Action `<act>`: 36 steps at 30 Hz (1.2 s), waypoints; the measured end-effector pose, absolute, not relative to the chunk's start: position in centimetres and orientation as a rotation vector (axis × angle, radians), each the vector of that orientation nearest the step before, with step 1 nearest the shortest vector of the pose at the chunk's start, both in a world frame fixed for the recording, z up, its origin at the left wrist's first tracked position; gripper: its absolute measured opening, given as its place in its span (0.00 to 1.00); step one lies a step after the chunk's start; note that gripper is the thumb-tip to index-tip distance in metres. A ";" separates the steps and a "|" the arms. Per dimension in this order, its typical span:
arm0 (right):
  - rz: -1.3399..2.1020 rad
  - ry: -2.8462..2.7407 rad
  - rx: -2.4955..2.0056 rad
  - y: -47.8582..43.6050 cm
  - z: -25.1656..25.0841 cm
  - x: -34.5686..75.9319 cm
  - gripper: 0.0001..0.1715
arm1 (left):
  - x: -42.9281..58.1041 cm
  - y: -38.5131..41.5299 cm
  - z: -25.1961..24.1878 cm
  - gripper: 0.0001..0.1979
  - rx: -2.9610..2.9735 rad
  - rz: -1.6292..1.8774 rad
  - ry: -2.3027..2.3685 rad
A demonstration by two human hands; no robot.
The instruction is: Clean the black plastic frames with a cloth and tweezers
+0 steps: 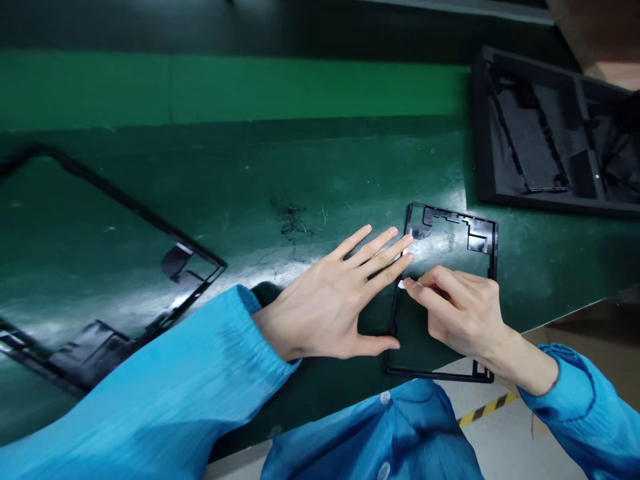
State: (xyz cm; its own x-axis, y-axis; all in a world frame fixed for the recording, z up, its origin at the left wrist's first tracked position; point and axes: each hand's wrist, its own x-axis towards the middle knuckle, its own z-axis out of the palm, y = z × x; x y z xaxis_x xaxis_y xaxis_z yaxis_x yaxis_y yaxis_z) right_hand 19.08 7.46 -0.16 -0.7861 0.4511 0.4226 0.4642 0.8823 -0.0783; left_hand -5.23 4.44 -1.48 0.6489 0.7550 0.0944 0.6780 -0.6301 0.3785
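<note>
A thin black rectangular plastic frame (435, 375) lies flat on the green bench, its lower end by the bench's front edge. My left hand (330, 303) is open, palm down with the fingers spread. Its fingertips reach the frame's left rail, and the thumb is close to that rail lower down. My right hand (465, 310) is over the opening of the frame, thumb and index finger pinched on a small tool with a white tip (401, 284). The tip meets the left rail just below my left fingers. Most of the tool is hidden in the right hand.
A black foam tray (484, 180) at the back right holds dark frame parts in its compartments. Another black frame (135, 207) lies at the left, partly under my left sleeve. Thin black strands (293, 220) lie on the bench (225, 173) beyond my left hand.
</note>
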 end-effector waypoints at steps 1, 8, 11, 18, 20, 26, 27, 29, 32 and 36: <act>-0.037 -2.619 -0.667 7.4 -0.2 19.1 0.15 | -5.2 4.4 -1.4 0.54 2.568 0.350 1.148; -0.020 -2.618 -0.663 6.8 -0.4 19.3 0.14 | -5.2 4.4 -1.2 0.53 2.587 0.305 1.163; 0.007 -2.635 -0.650 6.9 -0.3 19.2 0.14 | -5.2 4.4 -1.3 0.53 2.592 0.317 1.157; -0.018 -2.620 -0.653 7.0 -0.1 19.0 0.14 | -5.2 4.4 -1.4 0.54 2.590 0.318 1.152; -0.017 -2.632 -0.648 6.9 -0.1 19.0 0.15 | -5.3 4.4 -1.4 0.54 2.597 0.320 1.147; -0.001 -2.619 -0.657 6.8 -0.2 19.1 0.14 | -5.3 4.4 -1.4 0.55 2.607 0.303 1.153; 0.007 -2.628 -0.648 6.8 -0.2 19.1 0.14 | -5.3 4.4 -1.4 0.55 2.607 0.302 1.151; -0.010 -2.616 -0.656 6.8 -0.2 19.0 0.14 | -5.3 4.4 -1.4 0.54 2.600 0.302 1.156; -0.039 -2.588 -0.693 6.7 -0.3 18.9 0.13 | -5.2 4.5 -1.3 0.54 2.595 0.302 1.160; -0.017 -2.638 -0.665 6.5 -0.2 18.9 0.13 | -5.2 4.5 -1.3 0.55 2.599 0.306 1.150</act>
